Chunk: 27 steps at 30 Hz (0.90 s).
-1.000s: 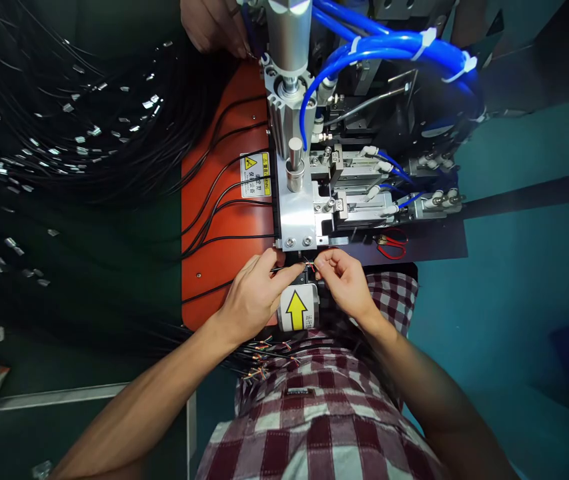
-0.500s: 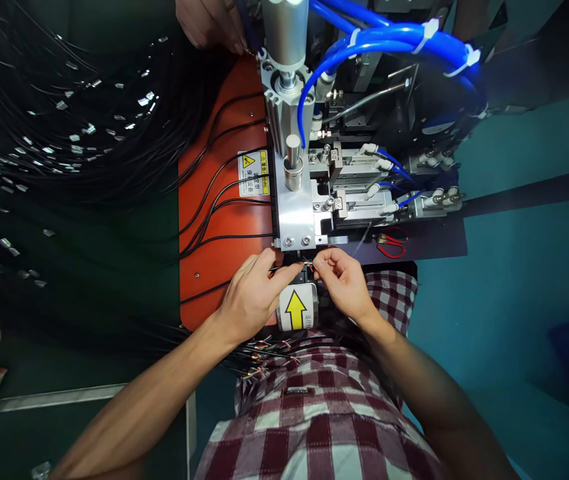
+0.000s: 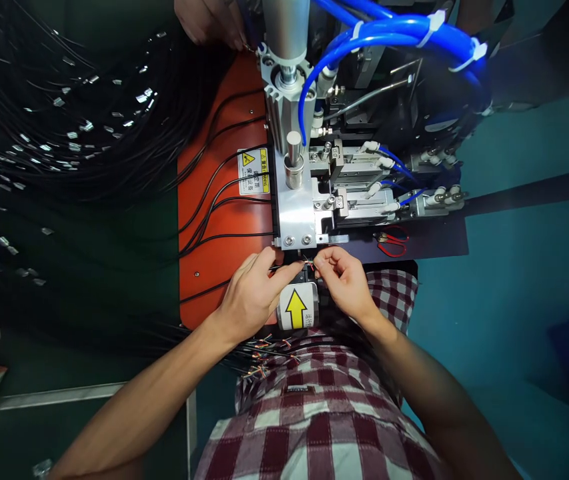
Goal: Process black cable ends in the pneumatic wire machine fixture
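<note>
My left hand (image 3: 254, 290) pinches a black cable (image 3: 207, 291) near its stripped end, just below the machine's silver block (image 3: 297, 217). Thin coloured wires (image 3: 309, 265) fan out from that end, between my two hands. The fingertips of my right hand (image 3: 345, 283) are closed at these wires; red and white strands show beside them. Directly beneath my fingers sits a round machine part with a yellow arrow label (image 3: 296, 307). Several other black cables (image 3: 214, 237) run across the orange plate (image 3: 234, 260) into the machine's left side.
More cables with frayed coloured ends (image 3: 264, 353) lie by my lap. A large bundle of black cables with shiny tips (image 3: 84, 127) fills the left. Red-handled snips (image 3: 391, 241) rest at the right. Another person's hand (image 3: 211, 23) is at the top. Blue air hoses (image 3: 394, 40) arch over the machine.
Both hands stay almost in the same place, with the fingertips shifting only slightly at the wires. The view has moved a little.
</note>
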{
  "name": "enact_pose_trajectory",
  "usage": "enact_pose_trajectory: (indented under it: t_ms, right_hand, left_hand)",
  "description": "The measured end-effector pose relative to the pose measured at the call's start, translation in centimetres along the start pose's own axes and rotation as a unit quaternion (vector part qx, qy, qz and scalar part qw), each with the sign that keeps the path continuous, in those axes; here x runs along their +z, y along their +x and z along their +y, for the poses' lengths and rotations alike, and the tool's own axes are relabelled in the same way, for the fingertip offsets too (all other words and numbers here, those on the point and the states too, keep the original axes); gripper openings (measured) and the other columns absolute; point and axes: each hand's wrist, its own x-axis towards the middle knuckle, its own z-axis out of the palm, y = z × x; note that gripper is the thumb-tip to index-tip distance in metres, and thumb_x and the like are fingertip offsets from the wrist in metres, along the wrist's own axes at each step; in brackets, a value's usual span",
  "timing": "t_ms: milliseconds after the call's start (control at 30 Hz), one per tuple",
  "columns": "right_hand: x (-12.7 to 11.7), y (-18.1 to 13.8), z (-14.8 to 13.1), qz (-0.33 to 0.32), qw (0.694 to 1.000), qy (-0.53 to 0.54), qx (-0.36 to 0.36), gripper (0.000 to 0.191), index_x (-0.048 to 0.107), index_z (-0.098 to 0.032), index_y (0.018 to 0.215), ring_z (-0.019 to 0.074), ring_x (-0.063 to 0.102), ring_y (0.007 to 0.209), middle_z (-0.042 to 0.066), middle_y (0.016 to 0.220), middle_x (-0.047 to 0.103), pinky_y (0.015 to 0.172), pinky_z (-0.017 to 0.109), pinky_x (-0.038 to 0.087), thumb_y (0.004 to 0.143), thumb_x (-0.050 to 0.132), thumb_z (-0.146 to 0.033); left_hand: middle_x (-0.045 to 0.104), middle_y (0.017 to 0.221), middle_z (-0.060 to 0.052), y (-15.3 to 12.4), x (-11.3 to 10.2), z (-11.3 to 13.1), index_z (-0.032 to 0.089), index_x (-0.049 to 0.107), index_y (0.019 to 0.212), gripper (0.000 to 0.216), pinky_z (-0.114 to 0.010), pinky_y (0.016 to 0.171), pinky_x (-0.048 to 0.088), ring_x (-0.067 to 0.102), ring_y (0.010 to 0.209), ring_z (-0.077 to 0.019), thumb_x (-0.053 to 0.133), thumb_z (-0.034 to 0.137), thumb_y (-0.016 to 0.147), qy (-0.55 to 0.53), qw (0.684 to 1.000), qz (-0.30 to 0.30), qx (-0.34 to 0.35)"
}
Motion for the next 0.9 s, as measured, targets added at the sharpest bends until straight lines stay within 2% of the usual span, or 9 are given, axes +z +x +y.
enact_pose_trajectory:
  t_ms: [433,567,667,733,800,900]
  right_hand:
    - [0.3,-0.1,0.0,0.011,1.000,-0.021,-0.002,0.018,0.055,-0.019,0.081,0.0130,0.054,0.060,0.000,0.068,0.057,0.056,0.024,0.042,0.090,0.054,-0.035]
    - [0.6,-0.6,-0.5,0.033,0.995,-0.093,-0.026,0.016,0.053,-0.021,0.081,0.0137,0.052,0.061,0.000,0.069,0.056,0.058,0.026,0.042,0.093,0.049,-0.031]
    - [0.8,-1.0,-0.9,0.062,0.979,-0.184,-0.059,0.015,0.053,-0.021,0.081,0.0155,0.054,0.065,0.002,0.075,0.058,0.063,0.028,0.042,0.093,0.047,-0.028]
    - [0.9,-1.1,-0.9,0.078,0.973,-0.208,-0.063,0.014,0.055,-0.021,0.082,0.0159,0.054,0.066,0.003,0.077,0.060,0.063,0.028,0.041,0.092,0.047,-0.028]
    - [1.1,-1.1,-0.8,0.075,0.985,-0.153,-0.027,0.015,0.054,-0.021,0.082,0.0150,0.053,0.062,0.002,0.072,0.058,0.059,0.027,0.041,0.092,0.049,-0.031]
    - [1.2,-0.7,-0.4,0.042,0.998,-0.014,0.054,0.021,0.052,-0.020,0.079,0.0128,0.050,0.054,-0.001,0.064,0.054,0.050,0.024,0.039,0.090,0.052,-0.038]
  left_hand:
    - [0.049,0.082,-0.006,0.0,-0.1,0.3,0.021,0.067,0.111,0.029,-0.028,0.063,0.043,0.046,0.071,-0.0170,0.044,0.020,0.093,0.014,1.000,-0.015,-0.009]
    - [0.050,0.082,-0.006,0.0,-0.1,0.3,0.020,0.066,0.111,0.028,-0.028,0.062,0.042,0.046,0.071,-0.0174,0.045,0.021,0.093,0.025,1.000,-0.012,0.002]
    - [0.052,0.084,-0.007,-0.2,0.0,0.3,0.021,0.063,0.114,0.028,-0.028,0.063,0.041,0.046,0.071,-0.0175,0.044,0.022,0.093,0.030,0.999,-0.009,0.008]
    - [0.053,0.086,-0.007,-0.2,0.1,0.3,0.021,0.062,0.115,0.028,-0.028,0.063,0.041,0.046,0.071,-0.0171,0.044,0.021,0.093,0.039,0.999,-0.008,0.011]
    - [0.053,0.086,-0.006,-0.2,0.1,0.3,0.021,0.062,0.114,0.028,-0.028,0.063,0.040,0.045,0.071,-0.0166,0.044,0.021,0.093,0.050,0.999,-0.004,0.013]
    - [0.053,0.085,-0.007,-0.1,0.2,0.4,0.021,0.063,0.112,0.027,-0.028,0.062,0.040,0.045,0.070,-0.0168,0.044,0.020,0.093,0.051,0.999,-0.002,0.014]
